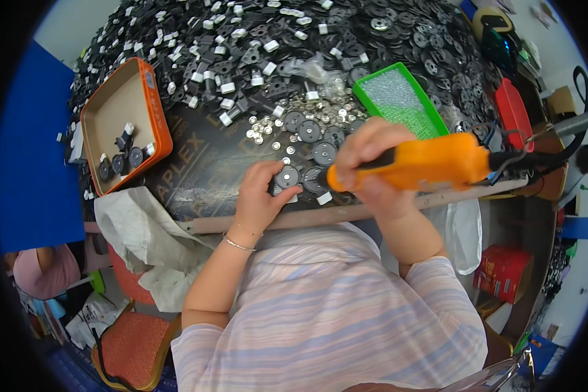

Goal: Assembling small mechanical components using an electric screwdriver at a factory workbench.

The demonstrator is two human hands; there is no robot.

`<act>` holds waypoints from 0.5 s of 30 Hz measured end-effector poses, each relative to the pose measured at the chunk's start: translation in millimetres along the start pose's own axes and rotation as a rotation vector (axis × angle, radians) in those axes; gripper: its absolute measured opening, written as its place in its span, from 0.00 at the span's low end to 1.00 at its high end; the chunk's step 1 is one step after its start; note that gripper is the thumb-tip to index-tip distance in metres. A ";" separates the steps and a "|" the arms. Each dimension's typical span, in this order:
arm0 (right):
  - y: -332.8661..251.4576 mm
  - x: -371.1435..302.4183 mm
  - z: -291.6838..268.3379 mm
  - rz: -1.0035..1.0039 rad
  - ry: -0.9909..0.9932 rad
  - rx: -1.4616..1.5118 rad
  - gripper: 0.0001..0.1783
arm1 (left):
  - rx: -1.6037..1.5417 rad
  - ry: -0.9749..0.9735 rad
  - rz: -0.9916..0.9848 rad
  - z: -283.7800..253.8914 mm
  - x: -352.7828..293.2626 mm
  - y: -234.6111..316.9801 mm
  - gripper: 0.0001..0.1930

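My right hand (375, 160) is wrapped around an orange electric screwdriver (438, 160), its dark nose pointing left at a black round part (312, 180) near the table's front edge. Whether the bit touches that part is hidden. Just left of it, my left hand (260, 189) pinches a black disc with a silver centre (287, 176) between thumb and fingers, low on the table. More black discs (324, 153) lie grouped behind both hands. Small silver round caps (258, 130) are scattered around and beyond them.
A large heap of black parts with white ends (242, 55) covers the back; black discs (431, 55) pile at right. A green tray (432, 116) holds small metal screws. An orange tray (158, 124) with several parts stands left, a red tray (515, 114) right. The screwdriver's cable runs right.
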State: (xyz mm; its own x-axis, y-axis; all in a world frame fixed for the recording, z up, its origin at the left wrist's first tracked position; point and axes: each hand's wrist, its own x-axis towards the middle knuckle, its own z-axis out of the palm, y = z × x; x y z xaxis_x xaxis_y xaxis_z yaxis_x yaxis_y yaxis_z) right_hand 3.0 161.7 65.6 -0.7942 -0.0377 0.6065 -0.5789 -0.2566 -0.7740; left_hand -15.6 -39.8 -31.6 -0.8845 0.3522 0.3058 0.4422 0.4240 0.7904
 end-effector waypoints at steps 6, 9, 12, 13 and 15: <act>23.3 6.5 29.3 0.021 -0.113 -0.113 0.13 | -0.005 -0.043 0.020 1.6 -3.3 -6.1 0.25; 27.3 6.2 31.6 0.034 -0.127 -0.098 0.14 | -0.014 -0.044 0.027 2.3 -3.9 -6.9 0.25; 27.3 7.8 32.9 0.049 -0.145 -0.087 0.13 | -0.023 -0.040 0.033 1.9 -4.6 -8.0 0.25; 27.5 8.9 33.3 0.052 -0.159 -0.082 0.13 | -0.026 -0.039 0.031 0.8 -3.8 -6.4 0.25; 29.2 12.1 35.2 0.027 -0.195 -0.080 0.13 | -0.017 -0.048 0.022 -2.1 -1.7 -2.6 0.25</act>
State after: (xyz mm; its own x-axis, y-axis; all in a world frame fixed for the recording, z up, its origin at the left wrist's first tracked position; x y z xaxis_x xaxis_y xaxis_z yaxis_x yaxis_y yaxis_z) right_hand -17.0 119.7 56.7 -0.7632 -0.2313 0.6034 -0.5772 -0.1757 -0.7974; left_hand -15.6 -43.2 -33.0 -0.8664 0.4012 0.2973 0.4582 0.4018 0.7929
